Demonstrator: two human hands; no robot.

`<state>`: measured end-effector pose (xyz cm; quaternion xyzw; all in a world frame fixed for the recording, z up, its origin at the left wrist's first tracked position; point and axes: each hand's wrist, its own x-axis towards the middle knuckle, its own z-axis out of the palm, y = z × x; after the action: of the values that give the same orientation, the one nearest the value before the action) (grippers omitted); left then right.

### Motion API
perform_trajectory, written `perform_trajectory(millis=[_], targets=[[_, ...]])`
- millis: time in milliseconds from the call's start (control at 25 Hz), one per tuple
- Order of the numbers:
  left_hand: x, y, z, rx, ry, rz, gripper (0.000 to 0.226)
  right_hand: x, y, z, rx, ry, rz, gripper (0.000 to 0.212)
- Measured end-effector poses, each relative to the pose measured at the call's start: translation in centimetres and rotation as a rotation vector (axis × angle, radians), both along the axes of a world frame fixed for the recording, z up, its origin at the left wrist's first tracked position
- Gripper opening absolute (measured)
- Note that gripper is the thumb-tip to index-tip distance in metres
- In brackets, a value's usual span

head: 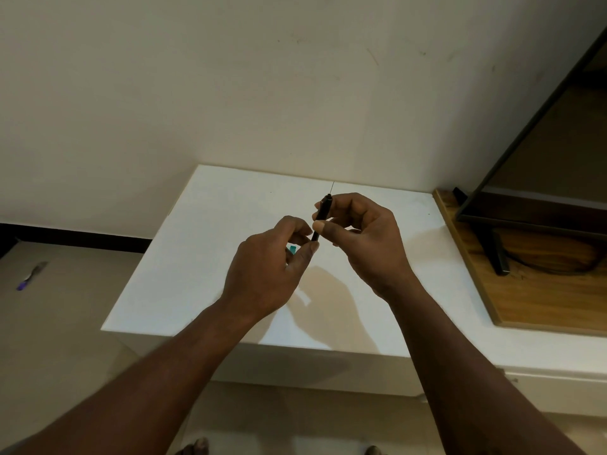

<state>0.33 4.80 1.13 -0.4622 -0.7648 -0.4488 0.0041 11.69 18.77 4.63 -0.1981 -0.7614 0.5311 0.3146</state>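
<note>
1. Your left hand point(269, 267) pinches the lower end of the slim black mechanical pencil point(323, 208), probably to work it.
2. Your right hand point(368, 238) pinches its barrel, steadying it tilted above the white table point(203, 241).

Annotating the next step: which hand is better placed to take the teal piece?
Probably left: the left hand is right at the teal piece, while the right hand grips the black pen mid-barrel.
</note>
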Motion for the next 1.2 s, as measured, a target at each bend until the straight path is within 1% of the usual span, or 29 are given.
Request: perform_trajectory(millis=[120, 280, 600, 920, 1120, 1200], targets=[[0.0, 0.0, 0.1, -0.019, -0.036, 0.018, 0.031, 0.0, 0.1, -0.1, 0.046, 0.003, -0.059, 0.022], [-0.1, 0.0, 0.1, -0.041, -0.041, 0.024, 0.033, -0.1, 0.2, -0.3, 0.047, -0.007, -0.087, 0.033], [0.0, 0.1, 0.2, -0.054, -0.041, 0.020, 0.034, -0.2, 0.4, -0.8, 0.070, -0.049, -0.091, 0.026], [-0.4, 0.2, -0.5, -0.074, -0.020, 0.035, 0.030, -0.3, 0.5, -0.9, 0.020, -0.054, -0.114, 0.031], [-0.8, 0.3, -1.2, -0.087, -0.012, 0.051, 0.034, -0.5, 0.5, -1.0, 0.023, -0.066, -0.119, 0.031], [-0.8, 0.4, -1.2, -0.091, -0.011, 0.046, 0.035, -0.5, 0.5, -1.1, 0.037, -0.077, -0.115, 0.027]])
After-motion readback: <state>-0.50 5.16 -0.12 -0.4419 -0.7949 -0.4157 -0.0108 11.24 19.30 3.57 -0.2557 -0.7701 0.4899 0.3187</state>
